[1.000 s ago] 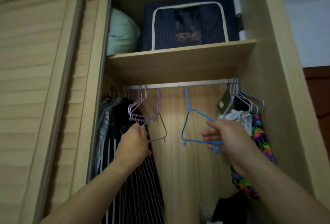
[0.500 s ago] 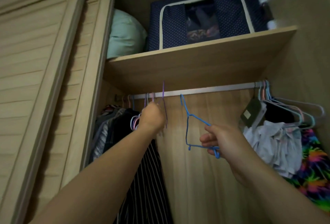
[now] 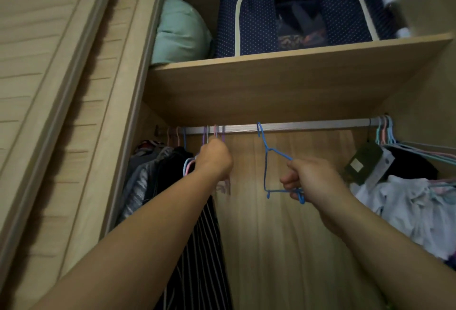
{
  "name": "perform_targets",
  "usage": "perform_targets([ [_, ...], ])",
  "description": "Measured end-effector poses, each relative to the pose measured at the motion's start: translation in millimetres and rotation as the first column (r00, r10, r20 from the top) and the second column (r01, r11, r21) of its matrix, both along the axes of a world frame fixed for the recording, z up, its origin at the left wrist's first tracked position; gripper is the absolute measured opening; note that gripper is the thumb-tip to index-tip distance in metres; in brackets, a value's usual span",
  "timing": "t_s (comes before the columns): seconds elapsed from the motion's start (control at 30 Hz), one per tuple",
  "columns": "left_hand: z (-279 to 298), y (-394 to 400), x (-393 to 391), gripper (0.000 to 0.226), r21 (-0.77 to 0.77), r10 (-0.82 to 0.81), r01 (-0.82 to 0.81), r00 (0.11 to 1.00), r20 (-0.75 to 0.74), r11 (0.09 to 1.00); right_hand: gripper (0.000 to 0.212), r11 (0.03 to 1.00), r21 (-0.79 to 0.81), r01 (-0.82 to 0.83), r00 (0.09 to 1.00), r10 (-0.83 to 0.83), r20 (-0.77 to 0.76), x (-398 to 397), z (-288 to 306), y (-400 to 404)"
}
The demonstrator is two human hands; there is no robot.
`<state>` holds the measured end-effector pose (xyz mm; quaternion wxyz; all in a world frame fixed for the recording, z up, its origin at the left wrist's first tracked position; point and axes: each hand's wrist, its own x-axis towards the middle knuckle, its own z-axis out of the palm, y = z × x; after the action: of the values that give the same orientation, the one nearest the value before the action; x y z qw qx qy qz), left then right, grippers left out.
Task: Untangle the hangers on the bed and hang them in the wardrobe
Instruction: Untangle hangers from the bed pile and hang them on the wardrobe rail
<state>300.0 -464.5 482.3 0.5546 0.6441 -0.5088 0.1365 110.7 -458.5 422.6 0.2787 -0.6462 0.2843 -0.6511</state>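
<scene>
The light wooden wardrobe [image 3: 283, 92] fills the view, its slatted sliding door [image 3: 49, 87] pushed left and its shelf carrying a pale green cushion [image 3: 180, 30] and a navy dotted fabric storage box [image 3: 296, 16]. Under the shelf runs the silver metal hanging rail [image 3: 308, 127], with a dark striped garment [image 3: 197, 248] hanging at the left and white and patterned clothes [image 3: 407, 201] at the right.

A second ago the blue wire hanger [image 3: 266, 161] was held below the rail; now its hook sits over the rail near the middle, so that one looks as good as hung. The right hand [image 3: 311, 181] has its fingers curled round the hanger's lower bar and sloping shoulder.

The left hand [image 3: 216, 159] has risen from well below the rail to just under it, fingers closed on the thin purple wire hanger [image 3: 223, 134], whose hook now reaches the rail among the pastel hooks. Whether it is fully seated I cannot tell. Both seem ready to release.
</scene>
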Motion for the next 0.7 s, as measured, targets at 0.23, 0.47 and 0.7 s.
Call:
perform_targets([
  [0.23, -5, -4, 5, 0.030, 0.133, -0.062, 0.051, 0.995, 0.079, 0.990, 0.022, 0.999, -0.052, 0.003, 1.000, -0.002, 0.010, 35, 37, -21],
  [0.47, -10, 28, 17, 0.027, -0.080, 0.192, -0.175, 0.865, 0.463, 0.981, 0.033, 0.994, -0.079, 0.080, 0.994, -0.085, -0.068, 69, 51, -39],
  [0.7, -18, 52, 57, 0.031, -0.129, 0.232, -0.194, 0.865, 0.444, 0.972, 0.038, 0.984, -0.080, 0.157, 0.973, -0.169, -0.160, 128, 46, -55],
])
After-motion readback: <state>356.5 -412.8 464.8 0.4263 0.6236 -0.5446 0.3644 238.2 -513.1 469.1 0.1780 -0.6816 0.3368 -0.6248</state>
